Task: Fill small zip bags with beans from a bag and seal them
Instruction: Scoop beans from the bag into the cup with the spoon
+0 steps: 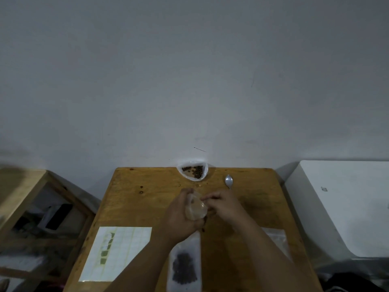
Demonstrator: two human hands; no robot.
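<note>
On my feed the left hand (179, 218) is curled round the small zip bag (195, 209) over mid-table, right hand (223, 204) pinching its mouth, probably working the zip, with bean bag (192, 171) and spoon (228, 181) parked within reach.

A plain domestic room: a small scuffed wooden worktop (134, 207) stands against a bare grey wall (189, 81). Well left of the left hand (179, 220) and its grip stands an open wooden stand (71, 197) with clutter inside. Right of the right hand (225, 205) and its grip is a white appliance (336, 207). A teaspoon (228, 181) lies just beyond.
</note>
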